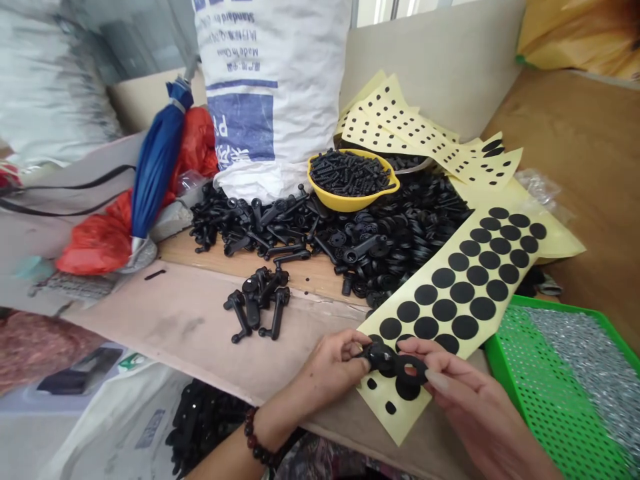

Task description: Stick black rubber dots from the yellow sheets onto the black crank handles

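Note:
My left hand (333,367) pinches a glossy black plastic part (381,358) between thumb and fingers. Beside it, my right hand (460,383) grips a round black foam sticker with a hole (412,369) by its edge. Both are held close together over a yellow backing sheet (393,427), which carries rows of round black stickers (462,292). Where the two parts meet is partly hidden by my fingers. To the left, a small group of black crank handles (257,303) lies on the pinkish board.
Piles of black plastic parts (390,233) cover the back of the table. Among them stands a yellow bowl (350,202) of small dark pieces. A green basket (530,380) with metal bits is at the right. A white sack (285,80) and blue umbrella (159,160) stand behind.

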A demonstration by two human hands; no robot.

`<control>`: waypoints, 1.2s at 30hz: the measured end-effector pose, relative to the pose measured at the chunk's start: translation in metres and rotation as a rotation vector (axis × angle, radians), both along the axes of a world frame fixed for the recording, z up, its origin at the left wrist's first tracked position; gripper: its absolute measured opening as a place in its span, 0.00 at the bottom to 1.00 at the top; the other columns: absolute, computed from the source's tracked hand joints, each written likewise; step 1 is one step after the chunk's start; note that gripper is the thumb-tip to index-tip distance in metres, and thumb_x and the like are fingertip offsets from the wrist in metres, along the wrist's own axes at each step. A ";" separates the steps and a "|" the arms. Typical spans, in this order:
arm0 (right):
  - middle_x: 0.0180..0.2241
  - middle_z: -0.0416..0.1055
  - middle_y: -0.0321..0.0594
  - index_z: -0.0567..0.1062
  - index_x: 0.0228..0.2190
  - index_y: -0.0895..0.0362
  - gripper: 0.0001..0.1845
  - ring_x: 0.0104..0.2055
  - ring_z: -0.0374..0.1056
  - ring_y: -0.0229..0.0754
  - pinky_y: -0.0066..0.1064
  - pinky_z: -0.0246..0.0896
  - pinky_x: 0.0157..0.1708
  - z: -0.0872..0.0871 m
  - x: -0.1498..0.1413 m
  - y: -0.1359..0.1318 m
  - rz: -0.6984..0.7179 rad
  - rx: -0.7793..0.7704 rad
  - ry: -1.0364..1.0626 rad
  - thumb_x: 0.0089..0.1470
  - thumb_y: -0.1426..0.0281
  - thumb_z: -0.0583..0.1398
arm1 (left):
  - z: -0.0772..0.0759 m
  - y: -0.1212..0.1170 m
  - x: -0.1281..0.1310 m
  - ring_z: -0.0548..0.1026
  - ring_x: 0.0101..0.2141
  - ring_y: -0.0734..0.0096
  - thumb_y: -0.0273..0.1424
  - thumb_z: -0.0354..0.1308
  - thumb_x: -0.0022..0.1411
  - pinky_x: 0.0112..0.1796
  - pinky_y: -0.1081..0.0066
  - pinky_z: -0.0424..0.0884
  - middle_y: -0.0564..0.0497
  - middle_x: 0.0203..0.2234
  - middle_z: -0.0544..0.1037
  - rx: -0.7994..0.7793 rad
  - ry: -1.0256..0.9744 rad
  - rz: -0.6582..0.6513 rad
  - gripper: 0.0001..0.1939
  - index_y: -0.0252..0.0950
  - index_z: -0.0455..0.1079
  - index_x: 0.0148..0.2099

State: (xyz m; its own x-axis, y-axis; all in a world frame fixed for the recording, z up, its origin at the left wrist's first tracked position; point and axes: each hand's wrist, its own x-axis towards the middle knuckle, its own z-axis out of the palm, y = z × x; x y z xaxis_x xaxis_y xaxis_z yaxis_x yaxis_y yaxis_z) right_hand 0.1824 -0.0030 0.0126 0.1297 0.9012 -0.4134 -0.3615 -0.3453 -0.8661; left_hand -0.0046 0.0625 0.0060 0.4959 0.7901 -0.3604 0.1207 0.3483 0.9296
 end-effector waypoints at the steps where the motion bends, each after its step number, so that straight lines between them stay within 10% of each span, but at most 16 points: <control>1: 0.45 0.70 0.43 0.73 0.17 0.55 0.18 0.46 0.65 0.52 0.37 0.61 0.44 -0.001 -0.001 0.000 0.009 0.008 0.000 0.36 0.56 0.70 | 0.002 -0.001 0.001 0.63 0.22 0.79 0.29 0.62 0.51 0.26 0.76 0.60 0.57 0.22 0.65 -0.010 -0.003 -0.005 0.16 0.31 0.71 0.43; 14: 0.43 0.70 0.42 0.71 0.17 0.55 0.18 0.47 0.63 0.51 0.36 0.59 0.43 -0.006 -0.004 -0.003 0.061 0.025 -0.008 0.39 0.55 0.69 | 0.006 -0.004 0.005 0.66 0.21 0.78 0.25 0.57 0.47 0.23 0.76 0.64 0.54 0.27 0.73 -0.126 -0.012 -0.176 0.24 0.34 0.70 0.49; 36: 0.40 0.69 0.44 0.71 0.16 0.56 0.18 0.43 0.63 0.50 0.34 0.61 0.38 -0.008 -0.007 -0.005 0.063 0.035 -0.061 0.39 0.57 0.69 | 0.017 -0.007 0.003 0.61 0.23 0.76 0.24 0.49 0.48 0.24 0.75 0.55 0.55 0.24 0.70 0.129 0.161 -0.241 0.26 0.34 0.72 0.51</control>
State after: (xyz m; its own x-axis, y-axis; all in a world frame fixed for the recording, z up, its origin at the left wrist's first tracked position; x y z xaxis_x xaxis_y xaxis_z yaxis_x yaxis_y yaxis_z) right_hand 0.1759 -0.0079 0.0043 0.0959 0.9223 -0.3743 -0.2865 -0.3346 -0.8978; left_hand -0.0020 0.0557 0.0234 0.6188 0.7010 -0.3545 0.3350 0.1727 0.9263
